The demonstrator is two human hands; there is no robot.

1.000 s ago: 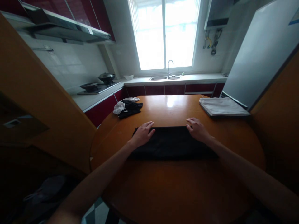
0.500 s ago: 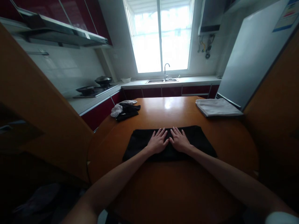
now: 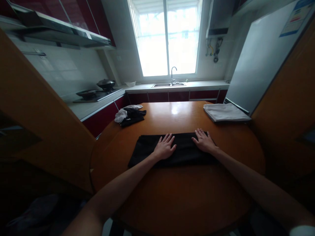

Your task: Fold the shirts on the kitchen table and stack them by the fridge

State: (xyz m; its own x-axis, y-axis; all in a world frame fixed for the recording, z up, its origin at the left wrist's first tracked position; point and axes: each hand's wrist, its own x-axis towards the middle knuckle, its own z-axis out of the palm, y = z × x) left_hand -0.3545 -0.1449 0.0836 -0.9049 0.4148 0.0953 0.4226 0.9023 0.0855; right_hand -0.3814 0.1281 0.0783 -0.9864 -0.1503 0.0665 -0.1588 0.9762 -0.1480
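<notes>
A folded black cloth garment (image 3: 183,150) lies flat across the wooden table in front of me; its exact kind does not show. My left hand (image 3: 165,147) rests palm down on it, left of its middle, with the fingers spread. Near the garment's right end, my right hand (image 3: 204,141) also lies flat on the fabric, fingers stretched toward the far edge. Neither hand grips anything. The garment's right end is partly hidden beneath my right hand and forearm.
The round-ended wooden table (image 3: 187,193) stands before me. A crumpled pile of black and white clothes (image 3: 131,116) sits at its far left, and folded white cloth (image 3: 225,112) at its far right. Beyond are a counter with a sink (image 3: 168,85), a stove (image 3: 98,95) and a fridge (image 3: 261,55).
My right hand has slid right across the black garment, away from my left hand, to near its right end. The left hand stays in about the same place on the cloth.
</notes>
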